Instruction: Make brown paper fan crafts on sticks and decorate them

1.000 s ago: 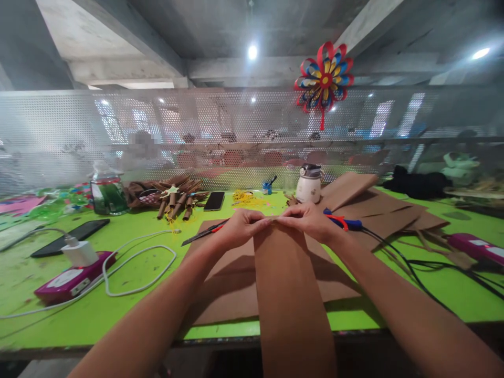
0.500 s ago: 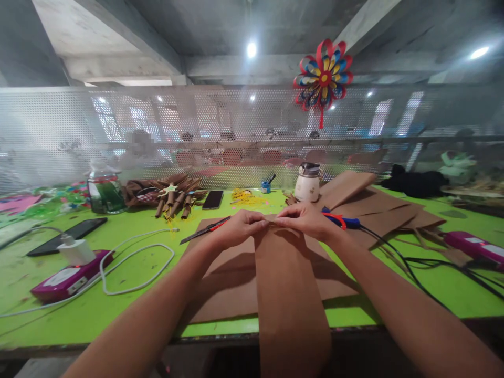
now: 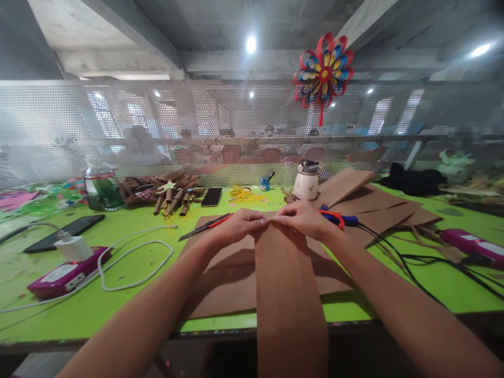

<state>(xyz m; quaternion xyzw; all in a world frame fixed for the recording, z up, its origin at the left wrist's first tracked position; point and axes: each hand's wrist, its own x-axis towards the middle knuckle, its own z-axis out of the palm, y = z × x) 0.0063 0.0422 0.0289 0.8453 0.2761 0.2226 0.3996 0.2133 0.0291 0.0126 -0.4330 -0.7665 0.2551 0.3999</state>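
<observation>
A long strip of brown kraft paper [image 3: 289, 294] runs from between my hands toward me and hangs over the table's front edge. My left hand [image 3: 244, 227] pinches the strip's far edge from the left. Close beside it, my right hand [image 3: 299, 219] pinches the same edge from the right, thumbs almost meeting. The far edge looks narrowly folded or rolled under the fingertips, which partly hide it. Beneath lies a larger brown paper sheet [image 3: 224, 286]. Scissors [image 3: 207, 227] with red on the handle rest by my left wrist, partly covered. A blue-handled corded tool [image 3: 346, 218] lies behind my right wrist.
Brown paper sheets [image 3: 388, 210] pile up at right, near a white bottle [image 3: 306, 181]. Rolled paper bundles [image 3: 177, 197], a phone [image 3: 211, 197] and yellow string [image 3: 244, 194] lie at the back. Purple power strips [image 3: 51, 283] with cables flank both sides. A perforated screen [image 3: 220, 115] stands behind.
Both hands keep their pinch on the paper strip's far edge, with only slight finger movement. The whole view has shifted slightly.
</observation>
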